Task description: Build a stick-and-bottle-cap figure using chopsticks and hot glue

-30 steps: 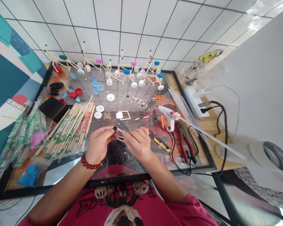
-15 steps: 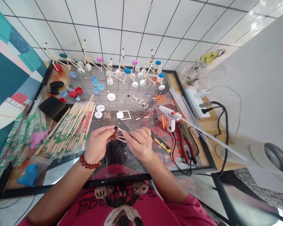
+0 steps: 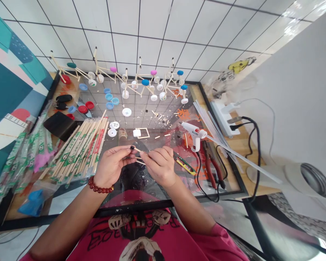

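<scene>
My left hand (image 3: 112,164), with a red bead bracelet on its wrist, pinches a small black piece (image 3: 132,147) between thumb and forefinger. That piece sits at the end of a thin wooden stick (image 3: 137,149). The other end of the stick goes into the closed fingers of my right hand (image 3: 161,165), which hide the rest of it. Just below, between the hands, two more pale sticks (image 3: 140,162) show in part; I cannot tell whether they are joined to the first. Beyond the hands lie a white block (image 3: 137,133) and a square stick frame (image 3: 144,133).
A white glue gun (image 3: 193,135), red-handled pliers (image 3: 212,165) and a yellow cutter (image 3: 186,166) lie at right. Wrapped chopsticks (image 3: 78,150) are heaped at left. Stick figures with coloured caps (image 3: 145,82) stand along the back. Scraps and bottle caps (image 3: 109,96) dot the glass tabletop (image 3: 125,197).
The view has shifted slightly. My left fingers have moved a little left along with the black piece, and more of the stick shows between my hands.
</scene>
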`<action>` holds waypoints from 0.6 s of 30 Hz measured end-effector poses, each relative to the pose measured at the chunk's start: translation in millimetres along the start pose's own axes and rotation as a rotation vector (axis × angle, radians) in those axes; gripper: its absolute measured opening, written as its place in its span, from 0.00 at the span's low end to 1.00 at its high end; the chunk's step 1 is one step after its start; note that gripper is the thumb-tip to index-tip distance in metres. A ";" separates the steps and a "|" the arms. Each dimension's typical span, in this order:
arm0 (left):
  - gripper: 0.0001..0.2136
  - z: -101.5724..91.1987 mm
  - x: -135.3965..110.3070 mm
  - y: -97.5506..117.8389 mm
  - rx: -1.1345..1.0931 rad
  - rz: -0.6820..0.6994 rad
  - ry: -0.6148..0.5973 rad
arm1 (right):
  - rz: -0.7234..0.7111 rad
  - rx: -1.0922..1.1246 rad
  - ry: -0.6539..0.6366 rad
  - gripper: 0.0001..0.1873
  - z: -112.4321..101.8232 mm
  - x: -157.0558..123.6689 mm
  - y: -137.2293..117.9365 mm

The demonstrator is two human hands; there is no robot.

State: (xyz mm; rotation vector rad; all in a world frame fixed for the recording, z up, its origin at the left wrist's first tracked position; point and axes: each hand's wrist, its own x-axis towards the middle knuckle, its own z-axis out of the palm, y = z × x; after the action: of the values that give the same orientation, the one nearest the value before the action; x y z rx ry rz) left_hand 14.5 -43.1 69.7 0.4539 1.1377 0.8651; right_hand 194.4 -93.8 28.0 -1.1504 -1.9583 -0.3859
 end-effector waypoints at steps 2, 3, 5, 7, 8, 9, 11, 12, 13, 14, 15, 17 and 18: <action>0.03 -0.5 -0.3 2.6 -0.008 -0.042 -0.021 | -0.001 -0.007 0.003 0.11 0.0 0.0 0.0; 0.04 -0.9 -0.4 4.0 -0.015 -0.068 -0.033 | 0.000 -0.017 0.007 0.10 0.1 0.1 -0.1; 0.07 -1.4 -0.2 6.7 -0.036 -0.123 -0.056 | -0.003 -0.043 0.004 0.10 0.4 0.2 -0.3; 0.09 -1.7 0.2 8.8 -0.059 -0.161 -0.067 | -0.010 -0.063 -0.005 0.11 0.8 0.3 -0.2; 0.10 -1.6 0.4 9.5 -0.066 -0.173 -0.068 | -0.014 -0.066 -0.005 0.11 1.0 0.4 0.0; 0.10 -1.4 0.6 9.9 -0.072 -0.181 -0.067 | -0.019 -0.064 -0.002 0.11 1.3 0.4 0.3; 0.11 -0.9 0.9 10.0 -0.074 -0.185 -0.064 | -0.027 -0.051 0.007 0.11 1.7 0.2 1.0; 0.11 -0.6 1.1 9.7 -0.070 -0.184 -0.062 | -0.029 -0.042 0.008 0.11 1.9 -0.1 1.2; 0.10 -0.3 1.2 9.0 -0.064 -0.177 -0.062 | -0.031 -0.037 0.005 0.12 1.9 -0.6 1.4; 0.09 -0.1 1.3 8.1 -0.056 -0.167 -0.060 | -0.032 -0.036 -0.001 0.12 1.9 -1.1 1.5; 0.07 0.1 1.4 6.9 -0.047 -0.154 -0.056 | -0.033 -0.039 -0.007 0.12 1.8 -1.7 1.4; 0.04 0.4 1.8 4.3 -0.034 -0.119 -0.037 | -0.038 -0.054 -0.025 0.12 1.6 -2.8 0.9; 0.03 0.6 2.1 3.1 -0.030 -0.101 -0.023 | -0.043 -0.064 -0.037 0.12 1.5 -3.2 0.5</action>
State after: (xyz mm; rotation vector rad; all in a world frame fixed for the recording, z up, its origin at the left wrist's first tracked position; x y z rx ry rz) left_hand 14.3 -39.5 71.0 0.3772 1.1154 0.7860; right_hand 194.8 -94.5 24.5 -1.1646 -2.0182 -0.4565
